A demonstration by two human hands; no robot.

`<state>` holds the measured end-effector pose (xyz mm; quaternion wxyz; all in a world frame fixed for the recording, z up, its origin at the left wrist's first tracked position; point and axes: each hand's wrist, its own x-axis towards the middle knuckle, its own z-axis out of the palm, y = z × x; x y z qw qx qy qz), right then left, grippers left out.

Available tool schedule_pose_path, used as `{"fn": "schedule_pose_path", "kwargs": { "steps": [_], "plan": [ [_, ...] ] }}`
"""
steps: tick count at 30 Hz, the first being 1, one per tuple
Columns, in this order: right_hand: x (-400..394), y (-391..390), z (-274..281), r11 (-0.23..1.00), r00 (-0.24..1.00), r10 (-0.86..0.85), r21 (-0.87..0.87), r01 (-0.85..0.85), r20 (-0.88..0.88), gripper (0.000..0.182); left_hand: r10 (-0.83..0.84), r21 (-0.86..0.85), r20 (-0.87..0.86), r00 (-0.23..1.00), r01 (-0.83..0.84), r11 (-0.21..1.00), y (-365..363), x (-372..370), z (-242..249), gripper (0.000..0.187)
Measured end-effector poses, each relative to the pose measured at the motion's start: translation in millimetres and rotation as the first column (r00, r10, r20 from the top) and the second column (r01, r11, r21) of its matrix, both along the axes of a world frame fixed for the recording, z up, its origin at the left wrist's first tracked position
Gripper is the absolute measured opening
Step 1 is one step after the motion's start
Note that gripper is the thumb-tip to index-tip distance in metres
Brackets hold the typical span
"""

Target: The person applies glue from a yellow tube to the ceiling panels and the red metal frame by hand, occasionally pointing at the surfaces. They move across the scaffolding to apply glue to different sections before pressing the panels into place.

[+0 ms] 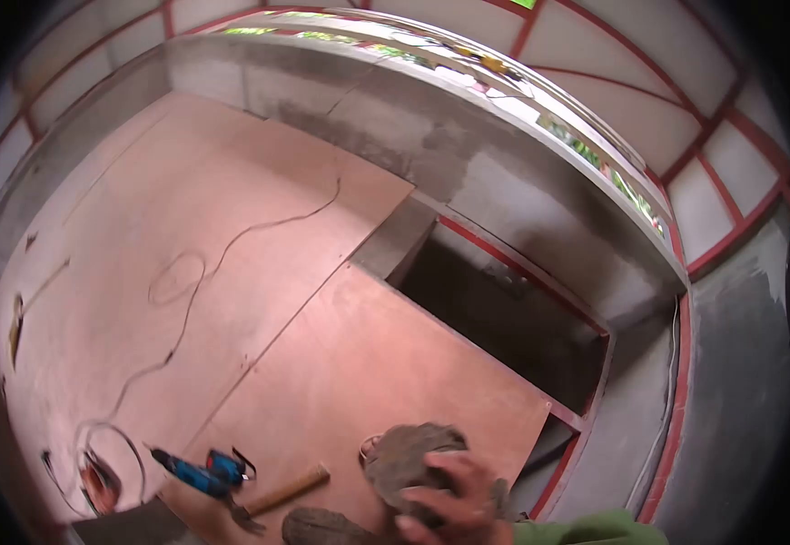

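My right hand (454,500), at the end of a green sleeve (586,529), rests with its fingers apart on a dark grey-brown cloth-like shape (413,459), which looks like my bent knee. Nothing shows in its grasp. A second shape of the same colour (322,527) is at the bottom edge. Beside the first one, part of a foot (370,447) peeks out. A claw hammer with a wooden handle (291,488) lies left of my hand. Farther left is a blue power drill (202,470). My left hand is out of the picture.
Plywood sheets (168,209) cover much of the floor. A dark red-framed opening (504,300) drops away at right. A long cord (218,268) snakes across the sheets toward an orange corded tool (100,486). A concrete wall (359,113) runs along the back.
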<state>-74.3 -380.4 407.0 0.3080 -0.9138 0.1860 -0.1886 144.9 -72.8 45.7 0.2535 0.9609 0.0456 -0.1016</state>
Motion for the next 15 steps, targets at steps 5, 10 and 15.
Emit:
{"fn": "schedule_pose_path", "kwargs": {
  "steps": [5, 10, 15],
  "plan": [
    [62.3, -18.8, 1.0, 1.0, 0.961, 0.022, -0.01, -0.026, -0.275, 0.05, -0.213, -0.089, -0.059, 0.975, 0.207, 0.974, -128.1, 15.4, 134.8, 0.073],
    [82.6, -63.1, 32.0, 0.988, 0.851, -0.072, 0.082, 0.134, -0.521, 0.062, -0.501, -0.153, -0.098, 0.86, 0.484, 0.861, -225.6, 23.6, 282.3, 0.071],
    [59.0, -73.6, 52.5, 0.948, 0.986, -0.076, 0.296, 0.117, -0.148, 0.067, -0.622, -0.242, -0.213, 0.753, 0.576, 0.781, -253.6, -26.2, 434.1, 0.071]
  ]
}}
